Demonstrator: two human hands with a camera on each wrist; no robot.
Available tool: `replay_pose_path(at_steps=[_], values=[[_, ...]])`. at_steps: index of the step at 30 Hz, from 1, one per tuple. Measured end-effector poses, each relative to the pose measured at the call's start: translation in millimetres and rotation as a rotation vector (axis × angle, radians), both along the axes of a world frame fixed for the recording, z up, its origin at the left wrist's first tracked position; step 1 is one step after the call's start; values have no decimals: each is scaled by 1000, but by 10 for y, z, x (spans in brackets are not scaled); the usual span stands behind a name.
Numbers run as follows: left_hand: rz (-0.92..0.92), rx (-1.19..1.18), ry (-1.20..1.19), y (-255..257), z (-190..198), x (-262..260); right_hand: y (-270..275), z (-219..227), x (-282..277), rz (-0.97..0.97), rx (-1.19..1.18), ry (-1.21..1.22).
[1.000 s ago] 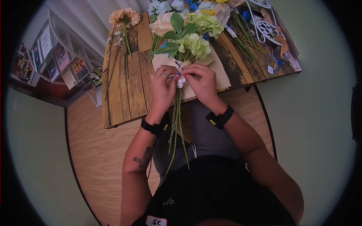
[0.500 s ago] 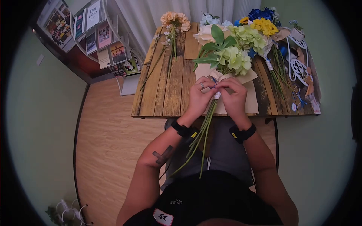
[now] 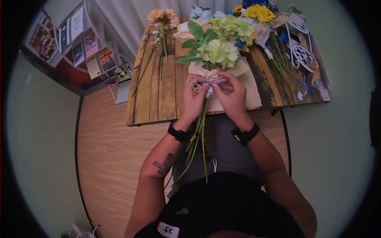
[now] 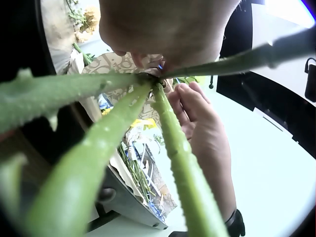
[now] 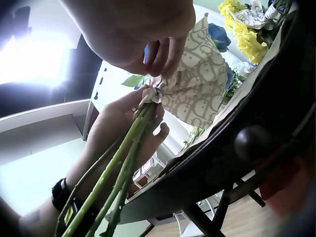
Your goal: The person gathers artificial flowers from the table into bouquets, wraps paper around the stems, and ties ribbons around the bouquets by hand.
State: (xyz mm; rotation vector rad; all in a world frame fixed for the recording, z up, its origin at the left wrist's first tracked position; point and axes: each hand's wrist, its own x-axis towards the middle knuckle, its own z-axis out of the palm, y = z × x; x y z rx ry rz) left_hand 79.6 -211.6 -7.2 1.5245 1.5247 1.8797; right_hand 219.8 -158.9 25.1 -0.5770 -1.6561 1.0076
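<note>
A bouquet with pale green blooms (image 3: 218, 53) lies at the table's front edge, its stems (image 3: 203, 146) hanging over the lap. At the wrapped neck, the left hand (image 3: 193, 99) and right hand (image 3: 233, 95) pinch a blue tie (image 3: 222, 83) between thumbs and fingers, close together. White wrapping (image 5: 150, 95) gathers round the stems in the right wrist view, below patterned paper (image 5: 195, 81). Thorny stems (image 4: 177, 148) cross the left wrist view in front of the hands.
Peach flowers (image 3: 163, 18) lie at the table's back left. Toward the right are yellow flowers (image 3: 260, 13), another wrapped bunch, a white metal stand (image 3: 303, 55) and blue ribbon scraps. A magazine rack (image 3: 91, 51) stands left of the wooden table (image 3: 158, 99).
The head view has shifted. The blue tie, earlier mostly hidden or upright at the fingers, now stretches sideways between the two hands, with its end out past the right fingers.
</note>
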Motion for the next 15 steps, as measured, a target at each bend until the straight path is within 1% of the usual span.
replay_pose_path(at_steps=[2,3,5,9,11,12,14,15], values=[[-15,-37,-83,25,-95,-18,63,-136,44,-1,99,-35],[-23,-52,-129,42,-135,-23,68,-156,63,-25,97,-41],[-41,-72,-133,47,-187,-46,27,-199,28,1,11,0],[-44,-71,-84,41,-169,-50,19,-361,-43,30,-71,29],[-70,4,-79,43,-166,-45,19,-387,-77,37,-85,29],[-64,5,-81,31,-150,-44,11,-387,-91,42,-102,28],[-16,64,66,8,-93,-38,6,-356,-102,45,-114,37],[-7,64,65,-1,-59,-32,3,-340,-114,42,-128,47]])
